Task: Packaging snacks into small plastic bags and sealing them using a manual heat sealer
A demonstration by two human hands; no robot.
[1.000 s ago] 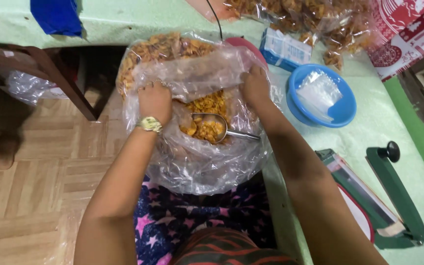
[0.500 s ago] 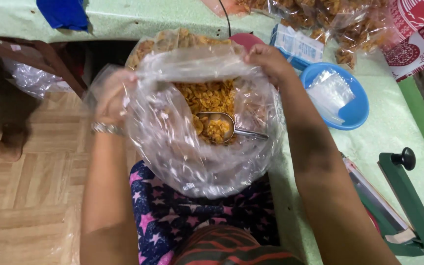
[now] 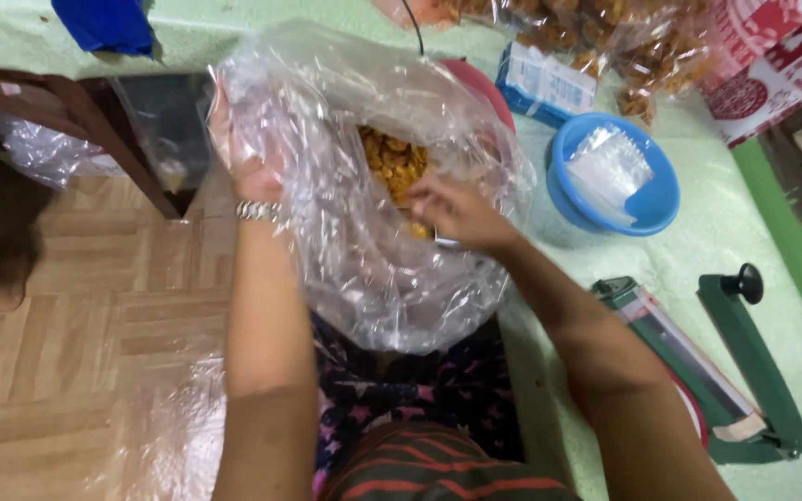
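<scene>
Gripping the raised rim of a large clear plastic bag (image 3: 355, 186), the left hand (image 3: 248, 158) has its fingers closed on the film and lifts that side high, so the bag's mouth tips toward the right hand (image 3: 457, 215). That right hand reaches inside the bag with its fingers curled downward over the handle end of a metal scoop (image 3: 445, 240); only a small glint of metal shows beneath the knuckles, so whether the fingers have fully closed on it cannot be told. Golden fried snack pieces (image 3: 394, 162) lie heaped just beyond the right fingertips, further from the body, and the right hand is much the nearer of the two to them. From what little shows, the scoop's long axis seems to run from the fingers toward that heap. Out past the right hand on the green bench (image 3: 744, 223) sits a blue bowl (image 3: 647, 209) holding small clear packets, with a small carton (image 3: 545, 83) beyond it, and nearer the body, off the right forearm, lies a green heat sealer (image 3: 744, 371) with a black knob.
</scene>
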